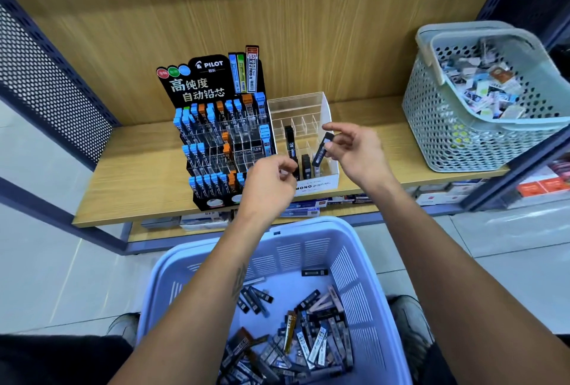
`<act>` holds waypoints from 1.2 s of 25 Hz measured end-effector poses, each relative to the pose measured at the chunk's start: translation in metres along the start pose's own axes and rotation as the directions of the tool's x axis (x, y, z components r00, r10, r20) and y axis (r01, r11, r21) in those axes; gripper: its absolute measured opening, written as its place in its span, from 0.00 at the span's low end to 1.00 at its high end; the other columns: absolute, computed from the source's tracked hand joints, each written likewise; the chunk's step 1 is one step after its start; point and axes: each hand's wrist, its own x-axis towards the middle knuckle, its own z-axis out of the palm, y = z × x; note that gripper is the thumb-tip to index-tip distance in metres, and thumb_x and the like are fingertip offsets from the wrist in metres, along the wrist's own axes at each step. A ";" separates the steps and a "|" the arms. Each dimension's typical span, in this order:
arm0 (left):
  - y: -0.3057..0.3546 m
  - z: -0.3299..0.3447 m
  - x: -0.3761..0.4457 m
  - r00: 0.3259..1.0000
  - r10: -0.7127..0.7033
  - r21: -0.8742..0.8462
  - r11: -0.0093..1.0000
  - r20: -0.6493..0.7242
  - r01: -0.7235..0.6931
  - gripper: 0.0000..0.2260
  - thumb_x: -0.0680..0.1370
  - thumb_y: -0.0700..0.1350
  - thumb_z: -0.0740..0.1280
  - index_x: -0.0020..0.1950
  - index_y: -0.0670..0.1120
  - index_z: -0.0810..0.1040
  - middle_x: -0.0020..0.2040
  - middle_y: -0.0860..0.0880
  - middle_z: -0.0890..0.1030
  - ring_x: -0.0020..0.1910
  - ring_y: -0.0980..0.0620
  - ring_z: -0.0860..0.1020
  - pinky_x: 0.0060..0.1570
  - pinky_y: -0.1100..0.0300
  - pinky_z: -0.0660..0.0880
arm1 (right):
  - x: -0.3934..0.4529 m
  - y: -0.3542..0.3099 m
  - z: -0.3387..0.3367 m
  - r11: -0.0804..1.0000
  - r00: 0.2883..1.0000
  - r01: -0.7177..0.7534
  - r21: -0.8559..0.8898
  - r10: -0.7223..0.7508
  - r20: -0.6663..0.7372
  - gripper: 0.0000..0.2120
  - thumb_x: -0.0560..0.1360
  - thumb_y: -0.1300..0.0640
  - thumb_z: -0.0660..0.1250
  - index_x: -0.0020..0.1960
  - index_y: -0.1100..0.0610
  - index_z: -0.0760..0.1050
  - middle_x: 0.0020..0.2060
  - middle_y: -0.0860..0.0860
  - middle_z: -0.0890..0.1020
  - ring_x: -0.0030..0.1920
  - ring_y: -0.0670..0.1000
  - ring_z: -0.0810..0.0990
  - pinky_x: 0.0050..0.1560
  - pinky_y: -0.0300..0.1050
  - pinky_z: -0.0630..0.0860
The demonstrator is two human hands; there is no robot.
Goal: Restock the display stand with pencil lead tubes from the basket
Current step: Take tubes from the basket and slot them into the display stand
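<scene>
Right hand (pixel 354 150) grip pinches a black lead tube (pixel 322 150) above the clear stand (pixel 303 104); left hand (pixel 271 181) curled, contents unclear

Lavender slotted basket (pixel 354 264); black tubes (pixel 296 332); black display stand (pixel 197 88); grey-green perforated basket (pixel 438 125); wood-grain shelf (pixel 138 168).

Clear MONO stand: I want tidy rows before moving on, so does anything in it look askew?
Yes. In the clear MONO stand, one black tube leans in a middle slot, rising above the front-row tubes. The right hand pinches another tube tilted, not yet slotted.
</scene>
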 end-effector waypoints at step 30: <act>-0.006 0.012 0.003 0.975 0.142 0.349 0.917 0.171 -0.195 0.22 0.79 0.34 0.62 0.74 0.40 0.71 0.77 0.50 0.64 0.60 0.49 0.78 0.66 0.57 0.72 | 0.050 0.003 0.045 0.822 0.940 0.296 -0.486 -0.342 -0.006 0.10 0.77 0.65 0.69 0.57 0.57 0.84 0.50 0.55 0.86 0.50 0.57 0.84 0.55 0.54 0.81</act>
